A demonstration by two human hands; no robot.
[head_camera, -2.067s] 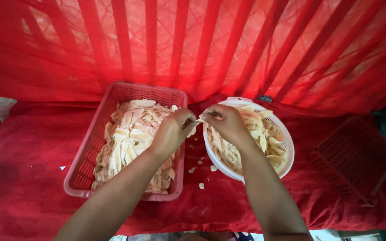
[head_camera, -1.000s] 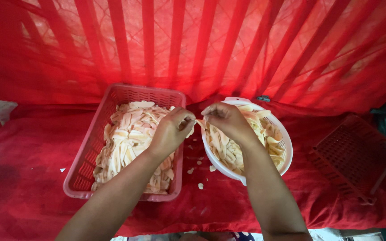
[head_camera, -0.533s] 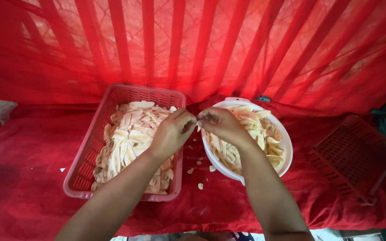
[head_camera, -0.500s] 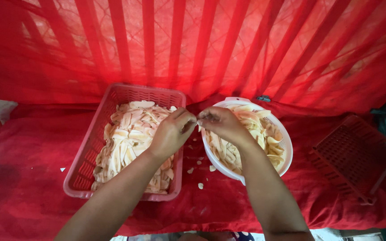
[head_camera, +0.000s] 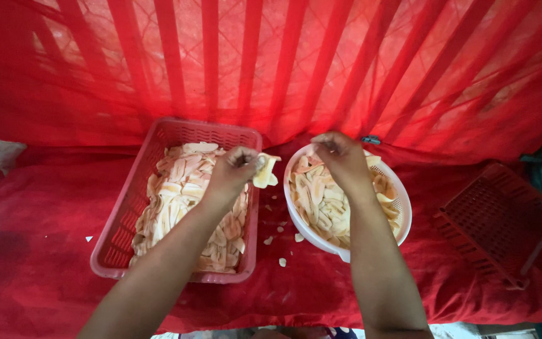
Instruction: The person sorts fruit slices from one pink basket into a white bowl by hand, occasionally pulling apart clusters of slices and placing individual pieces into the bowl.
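- Here the left hand [head_camera: 233, 174] is pinching a pale, thin, curved slice [head_camera: 265, 171] between thumb and fingertips, holding it over the near right edge of the pink rectangular plastic basket [head_camera: 120, 232].
- The held slice is hanging just to the right of that hand, above the gap between the basket and the white round plastic colander [head_camera: 403, 216].
- The right hand [head_camera: 341, 158] is reaching down into the far side of the colander, fingers curled among the heap of pale slices [head_camera: 318, 204]; whether it is already gripping one I cannot tell.
- Beneath the left forearm, the basket is lying nearly full of flat, cream-coloured slices [head_camera: 177, 194].
- Small pale scraps [head_camera: 281, 262] are lying on the red cloth [head_camera: 45, 207] covering the worktop, between the two forearms.
- A second, empty reddish plastic basket [head_camera: 500, 223] is sitting tilted, well off to the right of the right hand.
- Judging from this, the work in hand is moving slices one by one from colander to basket, with one slice in mid-transfer.
- The next move is calling for the left hand to shift left over the basket's heap before letting go, so the slice is not dropping onto the cloth.
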